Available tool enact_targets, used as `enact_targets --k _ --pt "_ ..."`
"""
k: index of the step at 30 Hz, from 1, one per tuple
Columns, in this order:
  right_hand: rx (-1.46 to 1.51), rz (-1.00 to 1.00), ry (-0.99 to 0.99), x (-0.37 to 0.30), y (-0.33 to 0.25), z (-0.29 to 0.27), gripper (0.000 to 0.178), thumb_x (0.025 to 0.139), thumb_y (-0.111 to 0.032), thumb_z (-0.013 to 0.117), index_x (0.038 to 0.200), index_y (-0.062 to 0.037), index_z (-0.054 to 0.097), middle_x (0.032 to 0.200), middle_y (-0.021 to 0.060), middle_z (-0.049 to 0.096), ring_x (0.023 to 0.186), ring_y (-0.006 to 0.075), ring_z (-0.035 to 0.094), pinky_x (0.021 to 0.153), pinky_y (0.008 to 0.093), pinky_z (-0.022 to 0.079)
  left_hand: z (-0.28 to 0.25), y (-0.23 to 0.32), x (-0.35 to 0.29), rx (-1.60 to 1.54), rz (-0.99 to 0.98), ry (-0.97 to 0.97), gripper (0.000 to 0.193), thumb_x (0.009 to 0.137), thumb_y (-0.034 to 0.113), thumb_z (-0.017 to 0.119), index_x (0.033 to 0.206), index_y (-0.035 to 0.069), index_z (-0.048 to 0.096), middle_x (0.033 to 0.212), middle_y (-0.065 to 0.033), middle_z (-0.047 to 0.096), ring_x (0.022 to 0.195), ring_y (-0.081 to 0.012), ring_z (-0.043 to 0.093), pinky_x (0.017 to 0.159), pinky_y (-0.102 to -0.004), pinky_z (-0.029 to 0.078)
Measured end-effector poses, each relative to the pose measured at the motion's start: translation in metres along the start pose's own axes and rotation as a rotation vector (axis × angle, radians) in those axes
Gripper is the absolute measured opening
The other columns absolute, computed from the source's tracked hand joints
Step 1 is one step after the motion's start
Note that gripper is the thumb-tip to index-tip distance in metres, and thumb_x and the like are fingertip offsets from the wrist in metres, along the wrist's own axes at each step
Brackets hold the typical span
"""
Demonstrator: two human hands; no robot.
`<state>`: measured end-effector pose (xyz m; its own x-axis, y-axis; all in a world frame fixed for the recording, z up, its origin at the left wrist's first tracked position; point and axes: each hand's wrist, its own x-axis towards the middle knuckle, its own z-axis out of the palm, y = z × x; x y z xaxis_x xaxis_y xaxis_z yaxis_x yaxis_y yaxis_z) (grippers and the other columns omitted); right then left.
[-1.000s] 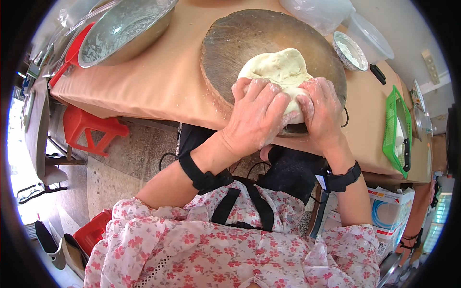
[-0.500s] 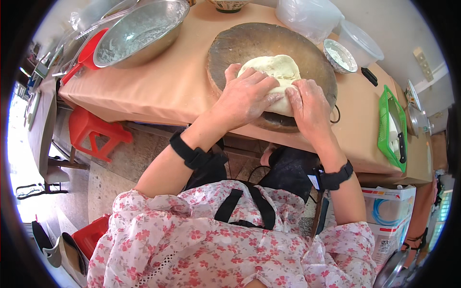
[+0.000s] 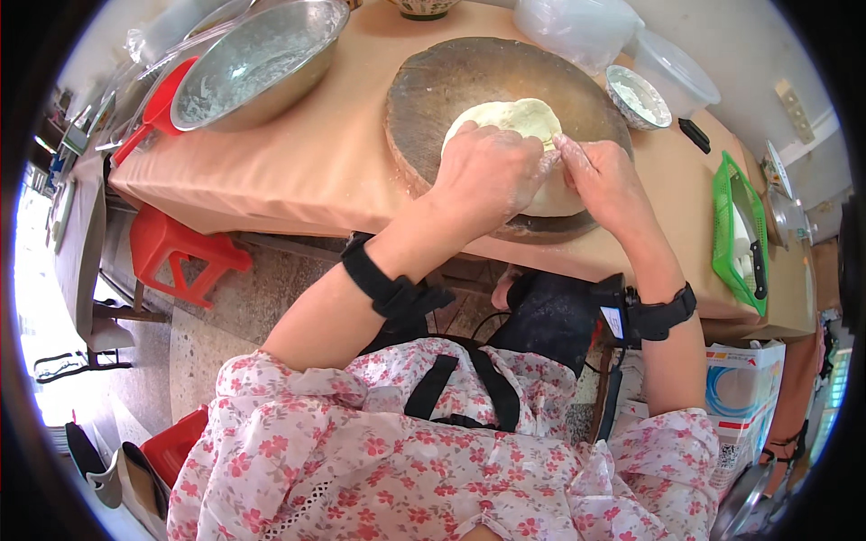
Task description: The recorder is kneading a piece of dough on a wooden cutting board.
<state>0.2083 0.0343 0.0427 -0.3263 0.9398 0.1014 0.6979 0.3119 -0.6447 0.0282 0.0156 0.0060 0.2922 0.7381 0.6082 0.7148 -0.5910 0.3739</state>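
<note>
A pale, smooth lump of dough lies on a round wooden chopping block near the table's front edge. My left hand is closed over the left part of the dough, knuckles up, its fingertips partly hidden. At the dough's right edge my right hand is closed too, thumb and forefinger pinching the dough beside the left hand. Both hands carry a dusting of flour.
A metal basin with floury walls and a red scoop stand at the left. Behind the block's right side are a bowl of flour and plastic tubs. A green basket with a knife lies at the right.
My left hand has curled and rolled over the dough. My right hand has shifted up and right, off the dough's front, and now pinches its right edge.
</note>
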Motion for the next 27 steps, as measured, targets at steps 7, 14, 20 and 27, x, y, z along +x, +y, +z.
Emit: enact_targets --k 7,14,20,27 --pt "-0.349 -0.046 0.091 0.03 0.002 0.013 0.047 0.095 -0.037 0.053 0.071 0.002 0.065 0.073 0.0244 0.062 0.072 0.0446 0.059 0.064 0.0502 0.045 0.005 -0.006 0.021 0.086 -0.281 -0.217 0.03 0.092 0.032 0.054 0.078 0.009 0.065 0.075 -0.0172 0.066 0.076 -0.0381 0.063 0.072 -0.0484 0.05" --pt "-0.469 -0.072 0.298 0.031 0.006 0.019 0.033 0.092 -0.035 0.059 0.08 -0.0044 0.062 0.078 0.0164 0.064 0.076 0.0386 0.061 0.067 0.0486 0.046 0.018 -0.016 0.012 0.067 -0.195 -0.004 0.022 0.092 0.029 0.056 0.089 0.009 0.064 0.085 -0.014 0.065 0.084 -0.0361 0.063 0.072 -0.0475 0.049" --pt "-0.256 -0.335 0.43 -0.002 0.023 0.035 0.021 0.089 -0.024 0.063 0.089 -0.0038 0.057 0.089 0.0141 0.059 0.084 0.0355 0.058 0.071 0.0456 0.046 0.02 -0.001 -0.034 0.201 0.13 0.171 0.026 0.077 0.021 0.073 0.099 0.012 0.062 0.103 -0.0046 0.058 0.101 -0.0252 0.056 0.085 -0.0409 0.04" --pt "-0.482 -0.588 0.371 -0.05 0.021 0.048 0.047 0.083 -0.019 0.063 0.122 0.0031 0.052 0.12 0.023 0.05 0.107 0.043 0.049 0.092 0.0508 0.041 0.026 0.007 -0.068 0.205 0.152 0.194 0.054 0.074 0.025 0.07 0.122 0.004 0.055 0.121 -0.0125 0.053 0.115 -0.0314 0.049 0.094 -0.0472 0.033"
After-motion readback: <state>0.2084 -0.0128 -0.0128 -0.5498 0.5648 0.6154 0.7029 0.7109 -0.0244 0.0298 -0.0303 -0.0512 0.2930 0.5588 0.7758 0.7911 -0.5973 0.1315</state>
